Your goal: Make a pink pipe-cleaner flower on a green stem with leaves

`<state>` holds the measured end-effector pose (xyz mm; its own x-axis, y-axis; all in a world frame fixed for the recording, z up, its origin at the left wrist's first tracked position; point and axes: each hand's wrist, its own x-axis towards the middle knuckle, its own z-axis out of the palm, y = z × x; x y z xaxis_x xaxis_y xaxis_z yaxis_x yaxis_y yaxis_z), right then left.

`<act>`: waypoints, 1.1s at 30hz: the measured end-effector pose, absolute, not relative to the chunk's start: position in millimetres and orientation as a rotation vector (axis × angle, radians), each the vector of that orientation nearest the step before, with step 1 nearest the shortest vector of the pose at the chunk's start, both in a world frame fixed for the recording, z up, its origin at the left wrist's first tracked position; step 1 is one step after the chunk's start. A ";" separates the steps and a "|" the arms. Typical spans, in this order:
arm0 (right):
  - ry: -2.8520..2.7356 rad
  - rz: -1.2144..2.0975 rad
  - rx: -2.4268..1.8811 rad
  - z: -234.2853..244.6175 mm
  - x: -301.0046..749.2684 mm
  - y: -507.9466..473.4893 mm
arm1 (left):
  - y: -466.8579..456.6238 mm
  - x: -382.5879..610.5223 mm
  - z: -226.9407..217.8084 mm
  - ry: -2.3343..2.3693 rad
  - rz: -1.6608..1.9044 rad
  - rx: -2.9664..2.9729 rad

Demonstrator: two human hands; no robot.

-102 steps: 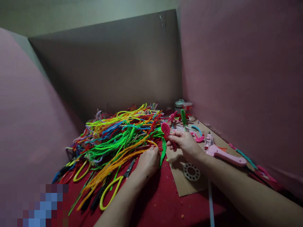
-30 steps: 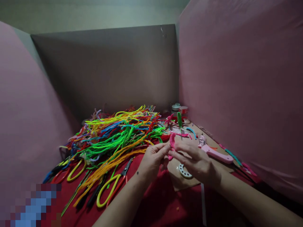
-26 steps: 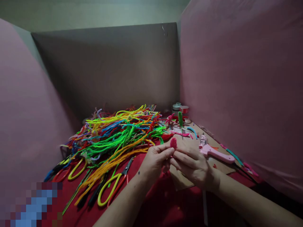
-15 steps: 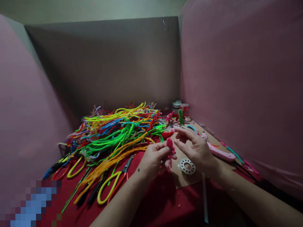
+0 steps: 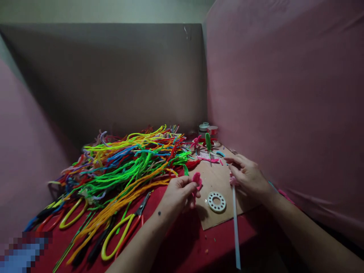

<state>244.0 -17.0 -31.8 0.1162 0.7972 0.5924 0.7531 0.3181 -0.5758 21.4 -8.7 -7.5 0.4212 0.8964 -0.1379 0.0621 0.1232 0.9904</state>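
Left hand [image 5: 179,191]: fingertips pinching the petal [image 5: 196,179], held roughly upright over the left edge of the board [image 5: 212,223]. Right hand [image 5: 248,175]: nearer the gun [image 5: 233,179], which lies just below its bent fingers at the board's right side (whether they grip it cannot be told). The long axis of the stick [image 5: 236,227] runs from the gun past the near edge. Near the far edge stand a jar [image 5: 203,127] and a tub [image 5: 212,130], contents not visible.
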 end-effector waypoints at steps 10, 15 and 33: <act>-1.930 -0.378 -1.919 -68.7 278.7 -39.3 | -7.6 23.8 -8.5 1.002 0.793 1.342; -1.884 -0.433 -1.862 -72.8 281.7 -36.4 | -9.4 23.2 -3.1 0.875 0.895 1.240; -1.581 -0.565 -1.214 -29.0 201.5 -70.8 | -52.1 39.1 1.4 0.794 0.755 1.377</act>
<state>201.5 -70.8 -29.0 0.0283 0.4228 0.9058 0.9010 0.3816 -0.2063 39.1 -52.1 1.4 0.5394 0.8409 -0.0448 -0.0016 0.0542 0.9985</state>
